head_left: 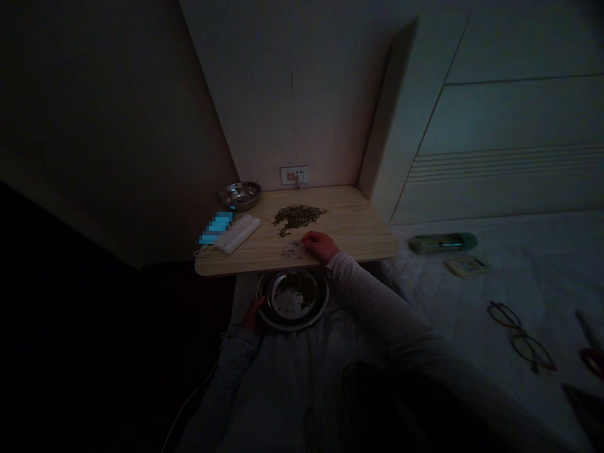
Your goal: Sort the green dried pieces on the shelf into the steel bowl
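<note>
The room is dim. My left hand grips the left rim of a steel bowl held just below the front edge of a small wooden table; the bowl holds some small dark beans. My right hand rests on the table near its front edge with fingers curled down, beside a few pale beans. A pile of dark beans lies on the table further back.
A second steel bowl stands at the table's back left. A white power strip and a blue-lit object lie at the left. A wall socket is behind. On the bed at right lie a green case, a small box and glasses.
</note>
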The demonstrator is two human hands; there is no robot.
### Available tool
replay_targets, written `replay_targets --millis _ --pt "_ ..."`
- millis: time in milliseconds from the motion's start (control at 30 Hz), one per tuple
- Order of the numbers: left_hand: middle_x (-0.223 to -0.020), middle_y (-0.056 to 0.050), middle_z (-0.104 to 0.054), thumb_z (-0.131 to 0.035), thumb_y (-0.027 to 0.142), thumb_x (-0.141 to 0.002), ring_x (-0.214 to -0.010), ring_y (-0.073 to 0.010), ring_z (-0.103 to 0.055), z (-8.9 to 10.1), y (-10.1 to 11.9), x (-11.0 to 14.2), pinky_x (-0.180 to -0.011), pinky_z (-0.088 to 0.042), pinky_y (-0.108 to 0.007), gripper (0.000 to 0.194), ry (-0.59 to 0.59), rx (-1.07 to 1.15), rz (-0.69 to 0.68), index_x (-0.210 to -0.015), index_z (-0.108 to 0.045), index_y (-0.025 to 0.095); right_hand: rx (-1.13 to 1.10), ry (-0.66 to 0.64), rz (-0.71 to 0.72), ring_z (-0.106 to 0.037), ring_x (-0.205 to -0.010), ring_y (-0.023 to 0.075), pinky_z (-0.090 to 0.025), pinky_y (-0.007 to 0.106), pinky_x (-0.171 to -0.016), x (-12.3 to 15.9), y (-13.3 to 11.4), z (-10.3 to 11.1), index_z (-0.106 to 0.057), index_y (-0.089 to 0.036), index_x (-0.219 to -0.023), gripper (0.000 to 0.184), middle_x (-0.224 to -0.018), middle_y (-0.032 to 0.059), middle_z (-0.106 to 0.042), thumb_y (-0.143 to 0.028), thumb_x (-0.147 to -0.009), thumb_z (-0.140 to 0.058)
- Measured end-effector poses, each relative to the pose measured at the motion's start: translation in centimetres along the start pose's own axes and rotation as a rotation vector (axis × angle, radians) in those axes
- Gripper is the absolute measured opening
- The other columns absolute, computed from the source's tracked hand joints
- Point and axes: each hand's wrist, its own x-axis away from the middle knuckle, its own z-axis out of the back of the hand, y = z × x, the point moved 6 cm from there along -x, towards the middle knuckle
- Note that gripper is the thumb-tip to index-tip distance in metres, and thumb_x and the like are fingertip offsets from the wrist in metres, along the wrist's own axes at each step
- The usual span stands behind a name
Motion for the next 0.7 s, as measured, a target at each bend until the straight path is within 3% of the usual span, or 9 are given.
replay_targets --millis 167,333,700 --pt "-0.053 -0.004 -0.062 -0.047 0.019 -0.062 -0.084 -0.0221 -0.056 0.4 -0.9 -0.5 -0.077 -0.041 -0.034 0.013 0.038 0.045 0.094 -0.054 -0.057 0.02 -0.063 0.003 0.013 -0.045 -0.058 0.0094 -0.035 0.021 -0.057 -0.2 0.3 -0.2 -0.058 -0.015 -0.073 0.02 -0.061 -0.0012 -0.054 -0.023 -0.061 -0.043" --pt "-0.051 -0.001 -0.061 -0.047 0.016 -0.061 -0.087 -0.0194 -0.055 0.9 -1.3 -0.8 -0.081 -0.039 -0.032 0.013 0.065 0.07 0.096 -0.052 -0.056 0.021 -0.012 0.016 0.03 -0.045 -0.059 0.0097 -0.035 0.022 -0.057 -0.4 0.7 -0.2 -0.057 -0.016 -0.074 0.02 -0.063 -0.0009 -0.055 -0.023 -0.061 -0.045" --pt "-0.054 -0.003 -0.063 -0.052 0.02 -0.057 -0.081 -0.0211 -0.057 -0.2 -0.8 -0.2 -0.078 -0.04 -0.032 0.008 0.003 0.092 0.102 -0.051 -0.058 0.02 -0.031 -0.036 0.003 -0.043 -0.056 0.0084 -0.034 0.02 -0.055 0.0 0.2 -0.2 -0.058 -0.015 -0.072 0.019 -0.059 -0.0022 -0.052 -0.023 -0.059 -0.046"
